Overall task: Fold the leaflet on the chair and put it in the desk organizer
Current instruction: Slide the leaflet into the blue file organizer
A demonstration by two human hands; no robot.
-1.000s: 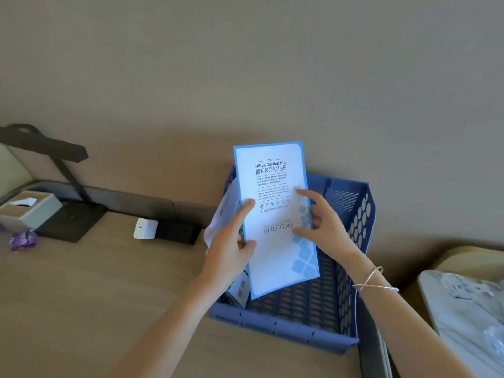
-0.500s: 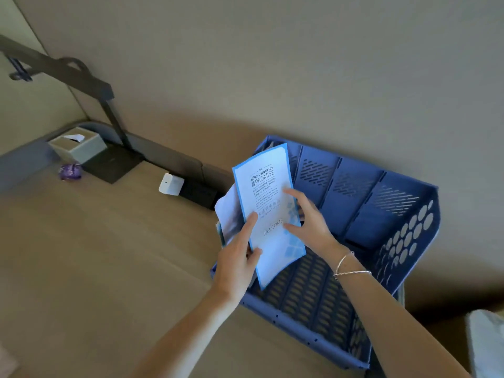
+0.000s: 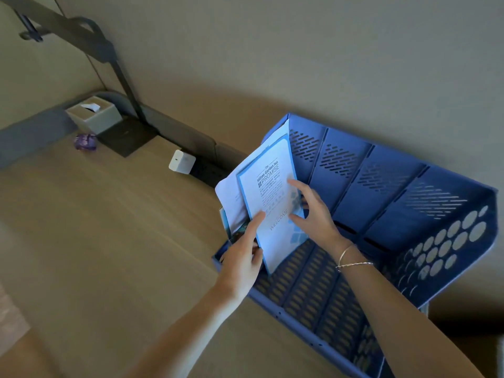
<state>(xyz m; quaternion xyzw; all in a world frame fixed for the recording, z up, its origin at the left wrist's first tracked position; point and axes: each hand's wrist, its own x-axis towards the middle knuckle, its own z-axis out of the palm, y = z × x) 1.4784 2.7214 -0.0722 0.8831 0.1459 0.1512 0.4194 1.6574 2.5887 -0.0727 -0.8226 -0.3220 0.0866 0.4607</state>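
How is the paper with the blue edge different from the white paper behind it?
The leaflet has a blue border and printed words like PROMISE and WELCOME; the white paper looks mostly plain where it shows. The leaflet is in front, held by the left hand and right hand; the white paper sits mostly hidden behind it. Both lean tilted at the left end of the blue organizer.

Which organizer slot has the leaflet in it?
The leftmost slot, nearest the white charger; the leaflet stands there with other papers, the other slots look empty.
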